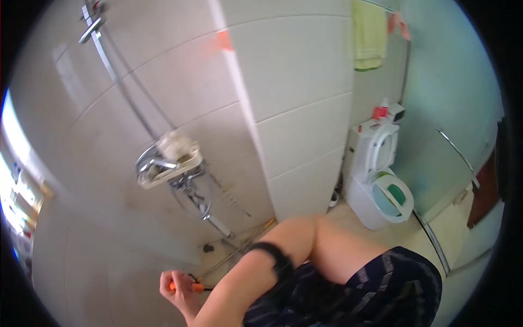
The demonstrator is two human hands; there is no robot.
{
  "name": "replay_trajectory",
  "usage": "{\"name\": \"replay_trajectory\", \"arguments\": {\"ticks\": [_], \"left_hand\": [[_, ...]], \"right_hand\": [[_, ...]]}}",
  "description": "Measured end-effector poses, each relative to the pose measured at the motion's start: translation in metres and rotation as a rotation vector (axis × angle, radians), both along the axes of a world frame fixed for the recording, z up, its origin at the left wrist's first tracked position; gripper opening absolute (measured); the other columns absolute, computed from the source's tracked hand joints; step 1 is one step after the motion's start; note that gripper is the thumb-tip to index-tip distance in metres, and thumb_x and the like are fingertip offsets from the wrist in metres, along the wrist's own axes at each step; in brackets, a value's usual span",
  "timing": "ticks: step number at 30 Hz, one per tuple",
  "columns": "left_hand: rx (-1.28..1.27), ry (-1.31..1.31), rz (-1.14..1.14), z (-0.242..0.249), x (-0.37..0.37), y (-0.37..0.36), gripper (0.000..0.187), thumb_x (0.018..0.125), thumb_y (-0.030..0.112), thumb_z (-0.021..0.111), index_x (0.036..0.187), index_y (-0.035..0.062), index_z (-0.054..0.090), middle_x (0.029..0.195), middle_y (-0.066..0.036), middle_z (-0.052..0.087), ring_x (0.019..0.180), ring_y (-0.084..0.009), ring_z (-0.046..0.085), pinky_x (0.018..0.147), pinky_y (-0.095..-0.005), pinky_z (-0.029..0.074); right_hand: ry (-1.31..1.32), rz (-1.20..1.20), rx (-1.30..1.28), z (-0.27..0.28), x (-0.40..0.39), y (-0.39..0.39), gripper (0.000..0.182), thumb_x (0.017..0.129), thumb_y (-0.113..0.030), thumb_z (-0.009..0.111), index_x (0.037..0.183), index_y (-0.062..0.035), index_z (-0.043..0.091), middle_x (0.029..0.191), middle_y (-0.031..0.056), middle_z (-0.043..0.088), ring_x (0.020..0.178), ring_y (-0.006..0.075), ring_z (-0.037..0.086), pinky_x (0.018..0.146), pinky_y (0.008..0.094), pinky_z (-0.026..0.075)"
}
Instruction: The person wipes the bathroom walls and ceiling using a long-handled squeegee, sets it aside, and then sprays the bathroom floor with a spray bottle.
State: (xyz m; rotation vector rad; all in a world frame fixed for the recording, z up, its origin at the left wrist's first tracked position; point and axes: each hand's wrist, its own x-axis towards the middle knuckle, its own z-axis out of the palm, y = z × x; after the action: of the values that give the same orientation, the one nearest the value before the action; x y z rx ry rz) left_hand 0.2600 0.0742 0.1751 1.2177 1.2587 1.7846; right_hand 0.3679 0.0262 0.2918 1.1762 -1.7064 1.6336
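My left hand [178,289] is low in the view, left of centre, with its fingers wrapped round an orange handle [197,287]. A thin dark part runs from the handle toward the bare forearm beside it. What the handle belongs to cannot be made out. A bare arm with a black band [279,260] at the wrist crosses the lower middle and bends down to the left; the hand at its end is hidden below the frame edge. Dark patterned clothing [403,286] lies at the lower right.
A chrome shower set with a white caddy [173,170] is on the tiled wall at left. A white toilet [365,200] with its lid up stands at right, near a frosted glass panel [447,98]. A yellow-green towel [370,35] hangs above. Long sticks [229,259] lean near the floor.
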Motion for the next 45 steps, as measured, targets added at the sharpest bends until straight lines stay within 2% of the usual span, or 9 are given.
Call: {"name": "replay_trajectory", "arguments": {"ticks": [5,8,11,15,21,33,35,40,45], "left_hand": [[0.123,0.050,0.269,-0.009,-0.005,0.001,0.022,0.088,0.011,0.054,0.069,0.0054,0.046,0.050,0.002,0.040,0.042,-0.0044,0.034,0.045,-0.0205,0.035],[-0.007,-0.024,0.115,0.000,0.002,0.007,0.022,0.089,0.013,0.055,0.069,0.0056,0.047,0.049,0.002,0.040,0.041,-0.0041,0.034,0.045,-0.0203,0.036],[-0.098,-0.051,-0.002,0.001,0.001,0.015,0.023,0.089,0.014,0.055,0.070,0.0056,0.047,0.049,0.003,0.040,0.041,-0.0038,0.033,0.046,-0.0202,0.037],[0.110,0.025,-0.199,-0.012,0.004,0.034,0.023,0.090,0.016,0.054,0.071,0.0041,0.049,0.047,0.003,0.039,0.041,-0.0034,0.034,0.046,-0.0195,0.039],[0.077,0.055,-0.199,0.004,0.016,0.032,0.022,0.090,0.013,0.052,0.071,0.0035,0.048,0.047,0.002,0.039,0.040,-0.0037,0.036,0.043,-0.0204,0.038],[0.165,-0.045,-0.187,-0.008,0.012,0.029,0.023,0.090,0.012,0.051,0.068,0.0040,0.045,0.046,0.001,0.038,0.039,-0.0059,0.034,0.043,-0.0222,0.038],[0.143,0.029,-0.143,-0.003,0.013,0.029,0.023,0.088,0.008,0.050,0.066,0.0039,0.044,0.048,0.001,0.039,0.041,-0.0057,0.034,0.044,-0.0217,0.035],[0.180,-0.025,-0.201,0.019,0.021,0.031,0.018,0.081,-0.004,0.048,0.064,0.0028,0.046,0.055,0.001,0.044,0.047,-0.0062,0.038,0.044,-0.0207,0.031],[0.161,-0.022,-0.508,0.030,0.046,0.034,0.012,0.082,-0.001,0.052,0.070,0.0011,0.051,0.060,-0.005,0.055,0.048,-0.0082,0.049,0.045,-0.0215,0.039]], "right_hand": [[-0.320,-0.640,-0.172,0.020,0.087,0.066,0.008,0.079,-0.011,0.062,0.081,-0.0037,0.066,0.084,0.0065,0.059,0.077,0.0143,0.050,0.080,0.0333,0.038],[0.027,-0.474,-0.058,0.048,0.115,0.067,0.013,0.086,-0.007,0.055,0.089,-0.0002,0.065,0.094,0.0088,0.054,0.078,0.0141,0.053,0.068,0.0269,0.042],[0.003,-0.409,0.107,0.060,0.119,0.051,0.014,0.088,-0.011,0.047,0.087,-0.0040,0.060,0.095,0.0116,0.050,0.092,0.0215,0.045,0.095,0.0454,0.020],[0.220,-0.078,-0.476,0.041,0.091,0.036,0.028,0.086,-0.013,0.048,0.087,0.0098,0.065,0.088,0.0195,0.056,0.074,0.0205,0.055,0.063,0.0287,0.045],[0.458,-0.294,-0.504,0.048,0.088,0.020,0.033,0.087,-0.019,0.047,0.088,0.0089,0.065,0.091,0.0192,0.056,0.076,0.0208,0.056,0.064,0.0289,0.045],[0.331,0.231,-0.599,0.034,0.080,0.019,0.041,0.089,-0.031,0.046,0.099,0.0047,0.063,0.097,0.0204,0.057,0.079,0.0246,0.060,0.071,0.0287,0.045],[0.018,-0.171,-0.333,0.034,0.111,0.045,0.024,0.087,-0.018,0.048,0.097,-0.0002,0.060,0.099,0.0150,0.054,0.088,0.0208,0.051,0.089,0.0383,0.027],[-0.385,-1.052,-0.083,-0.048,0.114,0.112,0.029,0.080,-0.007,0.063,0.108,-0.0018,0.058,0.102,0.0073,0.059,0.086,0.0183,0.055,0.077,0.0281,0.045],[-0.929,-1.302,0.076,-0.170,0.106,0.133,0.043,0.075,-0.024,0.071,0.111,-0.0060,0.057,0.092,0.0081,0.060,0.071,0.0190,0.058,0.063,0.0309,0.046]]}}
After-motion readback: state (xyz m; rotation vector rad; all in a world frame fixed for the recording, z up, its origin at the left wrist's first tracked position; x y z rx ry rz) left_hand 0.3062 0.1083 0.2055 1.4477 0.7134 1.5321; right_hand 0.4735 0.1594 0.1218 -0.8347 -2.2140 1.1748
